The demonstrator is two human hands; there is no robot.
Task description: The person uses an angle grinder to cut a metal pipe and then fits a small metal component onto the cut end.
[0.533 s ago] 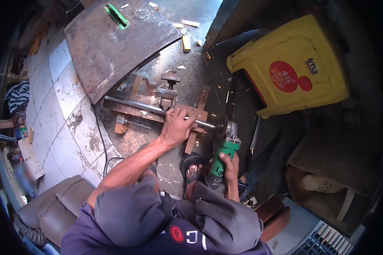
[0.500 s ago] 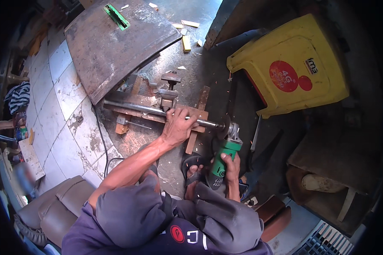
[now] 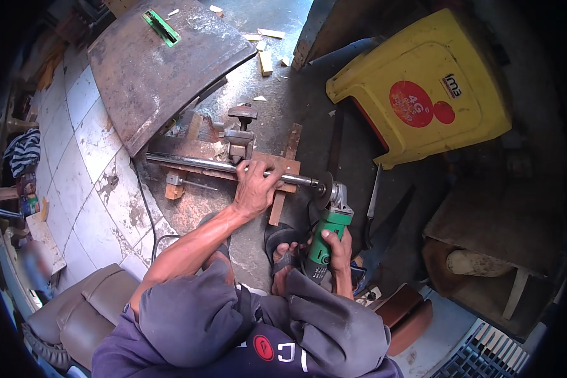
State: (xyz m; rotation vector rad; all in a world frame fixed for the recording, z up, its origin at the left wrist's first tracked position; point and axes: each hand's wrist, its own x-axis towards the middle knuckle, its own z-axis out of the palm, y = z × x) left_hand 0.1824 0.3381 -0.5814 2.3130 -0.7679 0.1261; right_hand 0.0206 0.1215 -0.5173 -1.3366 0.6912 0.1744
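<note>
My left hand (image 3: 255,188) is closed on a long steel rod (image 3: 195,162), which lies across a wooden jig (image 3: 274,160) beside a metal clamp (image 3: 240,142). My right hand (image 3: 339,255) grips a green angle grinder (image 3: 324,242) upright by its body. The grinder's disc (image 3: 324,189) is at the rod's right end; whether they touch I cannot tell.
A rusty steel tabletop (image 3: 151,82) with a green insert stands upper left. A yellow plastic stool (image 3: 460,132) is upper right, a long blade (image 3: 376,195) below it. Wood offcuts (image 3: 265,63), a black cord (image 3: 146,208), brown cushions (image 3: 82,315) and my sandalled feet (image 3: 280,249) are around.
The surroundings sit slightly further left and higher in the picture. The orange sparks seen earlier near the disc no longer show. Both hands keep their holds.
</note>
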